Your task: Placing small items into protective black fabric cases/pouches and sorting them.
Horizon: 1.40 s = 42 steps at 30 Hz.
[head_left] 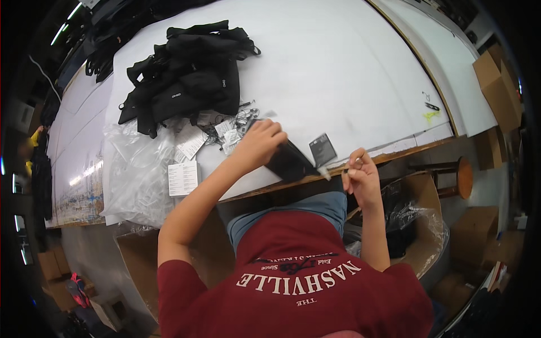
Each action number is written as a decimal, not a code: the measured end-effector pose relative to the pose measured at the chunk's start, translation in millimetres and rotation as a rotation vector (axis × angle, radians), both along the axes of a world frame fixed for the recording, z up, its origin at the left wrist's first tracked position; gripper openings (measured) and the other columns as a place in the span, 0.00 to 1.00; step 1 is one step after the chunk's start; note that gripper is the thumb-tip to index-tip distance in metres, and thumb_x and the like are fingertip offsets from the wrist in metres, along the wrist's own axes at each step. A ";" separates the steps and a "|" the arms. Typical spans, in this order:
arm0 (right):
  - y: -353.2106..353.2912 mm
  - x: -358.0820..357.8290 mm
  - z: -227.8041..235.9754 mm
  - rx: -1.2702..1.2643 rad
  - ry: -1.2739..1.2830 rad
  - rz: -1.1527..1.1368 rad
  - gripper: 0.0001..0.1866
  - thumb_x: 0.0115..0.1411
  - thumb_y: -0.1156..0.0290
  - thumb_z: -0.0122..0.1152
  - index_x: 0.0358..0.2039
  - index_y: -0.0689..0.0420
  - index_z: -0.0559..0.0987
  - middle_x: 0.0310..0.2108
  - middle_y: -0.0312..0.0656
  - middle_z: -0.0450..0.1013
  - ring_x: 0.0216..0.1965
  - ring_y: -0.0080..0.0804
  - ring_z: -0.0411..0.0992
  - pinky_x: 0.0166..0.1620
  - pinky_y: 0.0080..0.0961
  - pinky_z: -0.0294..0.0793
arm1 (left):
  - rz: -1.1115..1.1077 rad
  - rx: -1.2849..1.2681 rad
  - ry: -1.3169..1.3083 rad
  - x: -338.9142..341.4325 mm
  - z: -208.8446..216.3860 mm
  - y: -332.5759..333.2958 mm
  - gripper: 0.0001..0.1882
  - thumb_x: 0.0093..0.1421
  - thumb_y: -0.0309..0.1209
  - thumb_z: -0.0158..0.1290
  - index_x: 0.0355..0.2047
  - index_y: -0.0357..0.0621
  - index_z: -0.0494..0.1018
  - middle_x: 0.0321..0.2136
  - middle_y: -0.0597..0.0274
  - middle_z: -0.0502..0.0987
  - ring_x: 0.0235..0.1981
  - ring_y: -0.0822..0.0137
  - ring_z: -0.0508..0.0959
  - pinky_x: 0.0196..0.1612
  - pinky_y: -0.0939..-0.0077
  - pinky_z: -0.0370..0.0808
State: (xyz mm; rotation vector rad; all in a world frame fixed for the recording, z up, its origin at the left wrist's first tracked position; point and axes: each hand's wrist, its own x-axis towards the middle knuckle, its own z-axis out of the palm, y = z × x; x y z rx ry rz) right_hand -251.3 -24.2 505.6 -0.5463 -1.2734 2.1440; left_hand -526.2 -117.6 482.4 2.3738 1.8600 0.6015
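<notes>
Head: black bag (291, 162); carton (426, 196) with plastic (401, 213)

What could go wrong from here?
1. The black item in the left hand lies right at the table's front edge; if the grip loosens, it could slip off.
2. The corded tags lie in a jumble beside that hand, so the cords might snag on each other or on the item.
3. The dark card sits near the same edge, close to the right hand; a stray knock could send it over.
</notes>
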 end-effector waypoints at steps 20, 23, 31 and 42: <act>21.8 -17.5 -44.0 1.234 -0.725 0.066 0.25 0.50 0.63 0.64 0.50 0.51 0.74 0.57 0.38 0.62 0.62 0.38 0.55 0.64 0.40 0.49 | 0.265 0.169 -0.186 -10.7 -14.5 -26.6 0.08 0.49 0.26 0.60 0.30 0.42 0.74 0.24 0.60 0.75 0.30 0.57 0.73 0.36 0.66 0.69; 29.6 -24.7 -58.5 1.357 -0.710 0.103 0.24 0.48 0.64 0.67 0.46 0.53 0.75 0.56 0.35 0.64 0.63 0.37 0.54 0.64 0.42 0.50 | 0.272 0.138 -0.176 -10.6 -13.8 -21.4 0.08 0.50 0.26 0.59 0.31 0.42 0.74 0.25 0.60 0.75 0.31 0.57 0.74 0.36 0.67 0.68; 65.3 -38.5 -51.3 1.461 -0.598 0.006 0.20 0.44 0.68 0.69 0.39 0.54 0.76 0.38 0.34 0.73 0.52 0.36 0.65 0.57 0.37 0.58 | 0.254 0.181 -0.171 -14.6 -5.6 -10.6 0.06 0.51 0.26 0.58 0.30 0.43 0.74 0.25 0.62 0.75 0.29 0.61 0.74 0.37 0.70 0.67; 74.5 -8.8 -30.6 -0.171 0.696 0.237 0.30 0.60 0.52 0.58 0.58 0.56 0.67 0.67 0.47 0.50 0.64 0.44 0.57 0.57 0.31 0.69 | 0.388 0.165 -0.332 -6.2 25.6 -34.5 0.09 0.52 0.26 0.58 0.34 0.39 0.73 0.29 0.53 0.76 0.32 0.51 0.74 0.36 0.64 0.70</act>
